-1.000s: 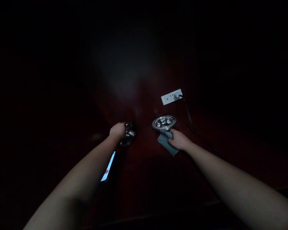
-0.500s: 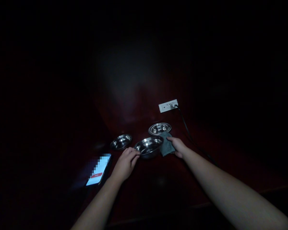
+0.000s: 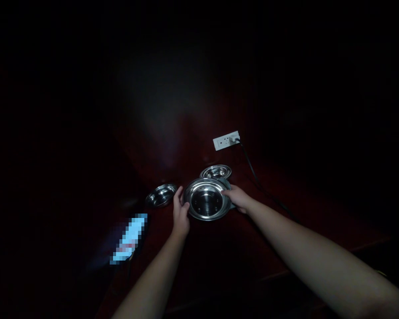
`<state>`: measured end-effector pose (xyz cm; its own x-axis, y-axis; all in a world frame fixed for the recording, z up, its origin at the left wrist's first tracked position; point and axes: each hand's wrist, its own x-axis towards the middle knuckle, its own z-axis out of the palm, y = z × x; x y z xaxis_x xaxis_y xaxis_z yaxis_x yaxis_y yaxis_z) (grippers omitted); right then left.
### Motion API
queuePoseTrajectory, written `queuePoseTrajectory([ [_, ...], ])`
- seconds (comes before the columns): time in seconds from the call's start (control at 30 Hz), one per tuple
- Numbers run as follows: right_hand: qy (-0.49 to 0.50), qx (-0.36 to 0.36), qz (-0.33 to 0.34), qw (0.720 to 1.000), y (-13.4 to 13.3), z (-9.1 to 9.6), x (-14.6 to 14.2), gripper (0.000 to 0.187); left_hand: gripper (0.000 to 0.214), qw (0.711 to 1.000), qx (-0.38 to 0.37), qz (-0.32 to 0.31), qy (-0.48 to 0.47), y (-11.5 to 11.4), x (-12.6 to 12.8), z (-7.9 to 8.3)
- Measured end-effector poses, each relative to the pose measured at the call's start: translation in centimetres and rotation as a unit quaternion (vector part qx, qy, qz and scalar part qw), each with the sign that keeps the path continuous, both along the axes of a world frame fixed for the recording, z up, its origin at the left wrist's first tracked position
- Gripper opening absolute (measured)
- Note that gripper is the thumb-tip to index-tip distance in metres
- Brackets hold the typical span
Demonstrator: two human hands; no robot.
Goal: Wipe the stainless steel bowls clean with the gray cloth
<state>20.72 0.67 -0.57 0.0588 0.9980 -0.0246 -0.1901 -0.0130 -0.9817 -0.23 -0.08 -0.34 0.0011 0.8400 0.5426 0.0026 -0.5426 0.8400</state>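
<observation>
Head view, frame centre: pinches stainless-steel bowl [image 3: 206,204] against cloth [image 3: 226,182] with right hand [image 3: 238,198], left hand [image 3: 181,215] half-open opposite, seemingly for steadiness.

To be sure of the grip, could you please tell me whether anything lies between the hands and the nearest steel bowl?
Partly: by the right hand, a grey-green cloth shows at the right rim of the steel bowl, apparently between hand and metal. Nothing visible stands between the left hand and the bowl's left rim.
</observation>
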Motion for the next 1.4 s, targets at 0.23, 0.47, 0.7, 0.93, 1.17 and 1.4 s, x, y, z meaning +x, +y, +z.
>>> queuePoseTrajectory([
  [0.23, -0.159, 0.066, -0.124, 0.977, 0.6, 0.1, 0.7, 0.018, 0.043, 0.908, -0.361, -0.155, -0.142, 0.5, 1.4, -1.0],
  [0.47, -0.27, 0.134, -0.235, 0.924, 0.1, 1.7, 3.0, 0.022, 0.04, 0.927, -0.339, -0.073, -0.144, 1.3, 1.5, -1.2],
  [0.7, -0.555, 0.304, -0.225, 0.741, -0.8, 2.9, 0.1, 0.039, 0.055, 0.93, -0.341, -0.083, -0.113, 1.8, 1.8, -1.5],
  [0.93, -0.714, 0.153, -0.009, 0.683, -0.4, 1.9, -4.2, 0.033, 0.067, 0.944, -0.299, -0.103, -0.091, 2.2, 2.1, -2.1],
  [1.17, -0.729, 0.162, 0.01, 0.665, -1.5, 1.8, -3.8, 0.034, 0.062, 0.975, -0.192, -0.072, -0.081, 2.1, 2.2, -1.9],
  [1.4, -0.67, 0.194, 0.085, 0.711, -1.7, 1.3, -2.4, 0.028, 0.053, 0.981, -0.163, -0.074, -0.08, 2.8, 2.1, -3.0],
])
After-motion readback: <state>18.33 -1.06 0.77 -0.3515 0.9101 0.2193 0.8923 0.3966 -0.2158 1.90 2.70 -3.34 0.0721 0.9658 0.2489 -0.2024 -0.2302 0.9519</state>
